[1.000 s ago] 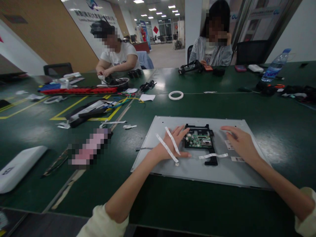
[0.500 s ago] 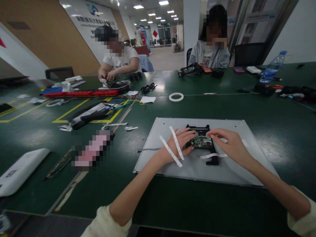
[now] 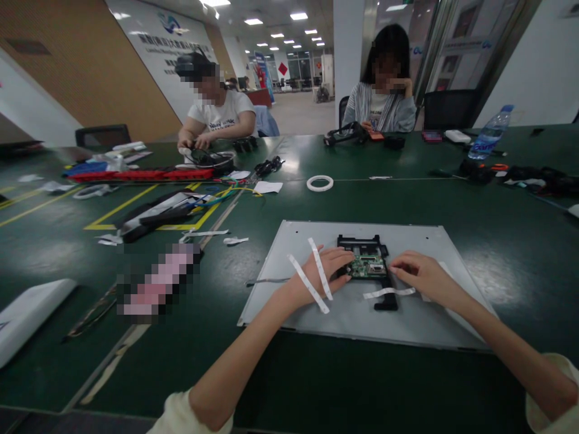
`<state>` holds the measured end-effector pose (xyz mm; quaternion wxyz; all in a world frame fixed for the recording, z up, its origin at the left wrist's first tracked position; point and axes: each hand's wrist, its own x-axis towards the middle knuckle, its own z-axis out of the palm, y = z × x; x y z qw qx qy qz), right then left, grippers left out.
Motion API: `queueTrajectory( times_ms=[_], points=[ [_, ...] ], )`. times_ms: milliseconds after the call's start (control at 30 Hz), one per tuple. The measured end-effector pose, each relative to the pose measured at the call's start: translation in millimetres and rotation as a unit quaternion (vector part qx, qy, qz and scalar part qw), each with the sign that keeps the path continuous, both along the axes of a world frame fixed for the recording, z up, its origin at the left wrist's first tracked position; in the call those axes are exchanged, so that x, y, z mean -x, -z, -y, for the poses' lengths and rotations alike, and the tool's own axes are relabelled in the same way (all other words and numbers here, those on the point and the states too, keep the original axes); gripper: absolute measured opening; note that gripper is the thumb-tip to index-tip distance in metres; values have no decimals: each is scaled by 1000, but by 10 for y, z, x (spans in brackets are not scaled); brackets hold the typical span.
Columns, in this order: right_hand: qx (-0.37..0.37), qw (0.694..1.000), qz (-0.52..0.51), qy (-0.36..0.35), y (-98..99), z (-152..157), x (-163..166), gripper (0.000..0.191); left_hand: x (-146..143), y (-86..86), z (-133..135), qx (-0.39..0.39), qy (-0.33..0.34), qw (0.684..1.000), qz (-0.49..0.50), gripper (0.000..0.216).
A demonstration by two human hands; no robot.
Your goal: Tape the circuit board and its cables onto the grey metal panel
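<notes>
A grey metal panel (image 3: 407, 316) lies flat on the green table in front of me. A black bracket (image 3: 366, 245) on it carries a small green circuit board (image 3: 367, 266). My left hand (image 3: 323, 274) rests on the panel at the board's left edge, fingers curled against it, with two white tape strips (image 3: 310, 283) stuck across its back. My right hand (image 3: 418, 277) is at the board's right edge, its fingers bent and touching the board. Another white tape strip (image 3: 389, 293) lies over the bracket's lower arm.
A white tape roll (image 3: 319, 182) lies beyond the panel. To the left are coloured wires (image 3: 217, 196), a red strip (image 3: 140, 175) and a white device (image 3: 27, 316). Two seated people work at the far side. A water bottle (image 3: 489, 133) stands at the back right.
My right hand came in from the panel's right part to the circuit board's right edge. The left hand's fingers curled closer onto the board's left edge. The view shifted slightly.
</notes>
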<state>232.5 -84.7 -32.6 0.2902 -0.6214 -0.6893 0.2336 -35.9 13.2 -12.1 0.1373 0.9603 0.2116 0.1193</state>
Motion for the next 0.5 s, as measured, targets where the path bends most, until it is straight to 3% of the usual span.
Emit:
queueTrajectory(
  times_ms=[500],
  points=[
    [-12, 1000, 5, -24, 14, 4, 3, 25, 13, -15, 21, -18, -2, 1000, 2, 42]
  ],
)
